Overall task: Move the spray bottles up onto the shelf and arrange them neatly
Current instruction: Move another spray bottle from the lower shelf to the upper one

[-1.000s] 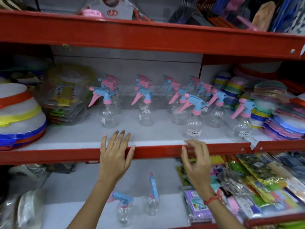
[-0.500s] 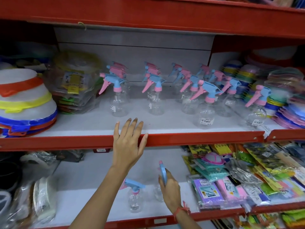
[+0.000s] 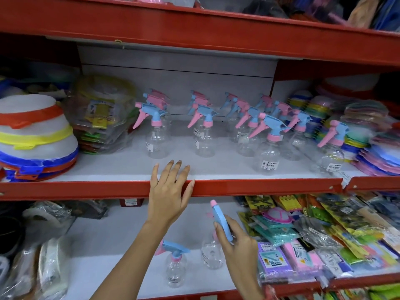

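Several clear spray bottles (image 3: 268, 146) with blue and pink trigger heads stand in rows on the middle shelf (image 3: 259, 187). On the lower shelf (image 3: 108, 245), my right hand (image 3: 238, 247) grips the blue head of a clear spray bottle (image 3: 212, 254). A second spray bottle (image 3: 175, 267) stands just left of it, partly behind my left forearm. My left hand (image 3: 168, 191) rests flat with fingers spread on the middle shelf's red front edge, holding nothing.
Stacked white lids with coloured bands (image 3: 34, 137) and bagged goods (image 3: 101, 120) fill the middle shelf's left. Coloured plastic stacks (image 3: 372, 144) crowd its right. Packaged items (image 3: 313, 241) cover the lower shelf's right; wrapped goods (image 3: 39, 256) lie at its left.
My right hand dropped from the middle shelf's edge to the lower shelf and closed on a spray bottle's head. My left hand stayed on the edge. The view tilted.
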`<act>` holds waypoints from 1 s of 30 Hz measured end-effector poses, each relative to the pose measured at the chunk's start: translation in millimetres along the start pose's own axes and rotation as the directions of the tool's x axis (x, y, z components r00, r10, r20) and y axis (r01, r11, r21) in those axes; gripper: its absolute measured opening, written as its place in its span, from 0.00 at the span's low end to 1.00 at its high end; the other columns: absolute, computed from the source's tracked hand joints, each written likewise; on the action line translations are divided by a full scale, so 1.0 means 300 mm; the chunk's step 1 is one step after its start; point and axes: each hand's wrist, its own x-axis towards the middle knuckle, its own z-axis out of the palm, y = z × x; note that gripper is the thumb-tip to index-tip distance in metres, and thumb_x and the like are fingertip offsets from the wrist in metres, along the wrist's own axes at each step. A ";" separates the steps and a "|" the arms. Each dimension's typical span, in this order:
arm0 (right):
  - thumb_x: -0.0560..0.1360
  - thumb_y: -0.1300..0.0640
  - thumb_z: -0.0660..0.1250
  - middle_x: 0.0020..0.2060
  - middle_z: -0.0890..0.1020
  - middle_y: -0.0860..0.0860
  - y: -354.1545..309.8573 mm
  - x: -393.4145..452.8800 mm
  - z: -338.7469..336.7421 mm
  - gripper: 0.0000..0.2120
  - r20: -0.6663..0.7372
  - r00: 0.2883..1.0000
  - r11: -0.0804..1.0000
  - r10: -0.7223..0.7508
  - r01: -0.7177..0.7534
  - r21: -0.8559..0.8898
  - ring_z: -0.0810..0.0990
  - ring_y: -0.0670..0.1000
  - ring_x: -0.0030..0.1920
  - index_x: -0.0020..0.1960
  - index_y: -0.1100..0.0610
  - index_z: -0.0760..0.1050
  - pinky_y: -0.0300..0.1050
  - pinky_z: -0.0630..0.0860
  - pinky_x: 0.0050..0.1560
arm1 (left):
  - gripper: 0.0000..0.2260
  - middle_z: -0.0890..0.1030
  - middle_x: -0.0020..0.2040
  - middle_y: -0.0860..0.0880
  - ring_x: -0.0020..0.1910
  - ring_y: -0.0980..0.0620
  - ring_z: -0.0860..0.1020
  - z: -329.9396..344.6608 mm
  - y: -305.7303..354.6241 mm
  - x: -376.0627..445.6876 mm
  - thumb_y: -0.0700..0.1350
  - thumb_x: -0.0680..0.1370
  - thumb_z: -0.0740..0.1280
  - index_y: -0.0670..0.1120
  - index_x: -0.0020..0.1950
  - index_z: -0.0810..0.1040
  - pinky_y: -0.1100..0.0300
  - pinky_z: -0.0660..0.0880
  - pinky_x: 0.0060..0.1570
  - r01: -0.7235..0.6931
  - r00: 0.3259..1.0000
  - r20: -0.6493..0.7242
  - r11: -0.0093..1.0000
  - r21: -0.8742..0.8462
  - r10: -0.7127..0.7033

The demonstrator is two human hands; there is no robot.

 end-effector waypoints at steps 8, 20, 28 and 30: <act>0.73 0.45 0.69 0.33 0.83 0.47 -0.277 0.211 -0.185 0.11 -0.240 0.931 0.935 -0.273 0.316 0.163 0.77 0.42 0.28 0.54 0.45 0.80 0.40 0.74 0.29 | 0.19 0.80 0.64 0.44 0.66 0.44 0.76 -0.003 0.007 -0.005 0.53 0.81 0.56 0.46 0.64 0.78 0.41 0.62 0.71 -0.002 0.999 -0.032 1.000 -0.013 0.002; 0.75 0.49 0.69 0.35 0.84 0.52 -0.358 0.658 -0.084 0.10 -0.142 0.923 0.930 -0.357 0.365 0.032 0.80 0.52 0.33 0.51 0.54 0.80 0.52 0.75 0.34 | 0.20 0.80 0.64 0.46 0.67 0.45 0.76 0.006 0.013 -0.005 0.55 0.81 0.54 0.47 0.64 0.79 0.43 0.61 0.71 0.014 0.999 -0.045 0.999 -0.029 -0.015; 0.75 0.46 0.67 0.42 0.87 0.56 -0.313 0.715 -0.026 0.15 -0.058 0.950 0.952 -0.308 0.307 -0.021 0.84 0.57 0.42 0.57 0.53 0.79 0.55 0.80 0.43 | 0.20 0.80 0.64 0.46 0.67 0.45 0.76 0.005 0.014 -0.002 0.54 0.80 0.56 0.47 0.63 0.79 0.43 0.61 0.71 0.019 0.999 -0.045 0.999 -0.035 -0.020; 0.74 0.45 0.68 0.45 0.87 0.54 -0.304 0.716 -0.023 0.17 -0.023 0.964 0.964 -0.264 0.264 0.011 0.85 0.55 0.45 0.59 0.52 0.78 0.52 0.80 0.45 | 0.20 0.80 0.64 0.46 0.67 0.46 0.76 0.007 0.012 -0.002 0.55 0.80 0.56 0.47 0.63 0.79 0.43 0.61 0.71 0.017 0.999 -0.046 0.999 -0.032 -0.018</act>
